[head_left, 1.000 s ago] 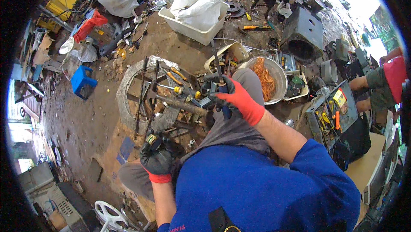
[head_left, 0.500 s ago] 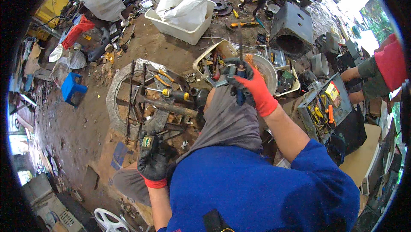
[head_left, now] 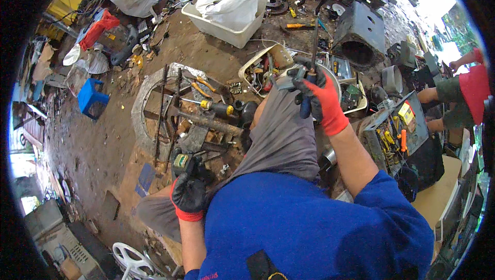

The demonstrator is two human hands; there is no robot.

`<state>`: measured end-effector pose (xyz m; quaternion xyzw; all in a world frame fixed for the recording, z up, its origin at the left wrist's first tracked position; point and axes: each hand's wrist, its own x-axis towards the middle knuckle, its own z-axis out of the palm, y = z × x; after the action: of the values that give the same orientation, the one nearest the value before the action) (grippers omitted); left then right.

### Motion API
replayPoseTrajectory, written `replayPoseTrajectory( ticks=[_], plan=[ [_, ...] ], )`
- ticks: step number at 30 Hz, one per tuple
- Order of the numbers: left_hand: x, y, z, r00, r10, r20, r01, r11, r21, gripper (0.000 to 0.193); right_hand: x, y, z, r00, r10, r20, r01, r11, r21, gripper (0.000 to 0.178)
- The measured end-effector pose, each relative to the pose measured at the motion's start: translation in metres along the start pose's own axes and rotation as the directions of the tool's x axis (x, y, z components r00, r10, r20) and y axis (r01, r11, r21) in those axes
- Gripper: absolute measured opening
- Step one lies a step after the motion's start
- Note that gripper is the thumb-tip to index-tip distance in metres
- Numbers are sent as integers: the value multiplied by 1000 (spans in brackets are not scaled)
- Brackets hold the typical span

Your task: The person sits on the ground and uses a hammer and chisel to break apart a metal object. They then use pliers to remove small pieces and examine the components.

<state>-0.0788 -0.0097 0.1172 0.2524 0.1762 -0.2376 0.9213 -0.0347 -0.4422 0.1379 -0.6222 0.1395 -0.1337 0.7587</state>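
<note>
Here, right hand [head_left: 324,94] clamped on a screwdriver-like tool [head_left: 314,50], presumably stiff, best held by its six-o'clock handle [head_left: 306,107]; left hand [head_left: 187,193], well apart, around a black block [head_left: 181,161]

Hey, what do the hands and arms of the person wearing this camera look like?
The left hand and right hand wear matching gloves, black toward the tips with red cuffs. The blue sleeves are short, leaving the forearms bare.

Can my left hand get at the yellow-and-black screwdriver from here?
Probably yes: your left hand would have to pass over the brown bar, but the screwdriver looks uncovered beyond it. Whether that hand already holds something, I can't tell.
</note>
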Motion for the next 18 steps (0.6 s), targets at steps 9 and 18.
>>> replayPoseTrajectory(
  ticks=[9,18],
  plan=[
    [9,-1,-2,988,-3,156,27,989,-147,45,8,-25,1,989,76,-128,-61,991,116,40],
    [11,6,-24,997,55,61,-44,985,-169,55,5,2,11,992,53,-117,-58,998,-37,32]
  ],
)
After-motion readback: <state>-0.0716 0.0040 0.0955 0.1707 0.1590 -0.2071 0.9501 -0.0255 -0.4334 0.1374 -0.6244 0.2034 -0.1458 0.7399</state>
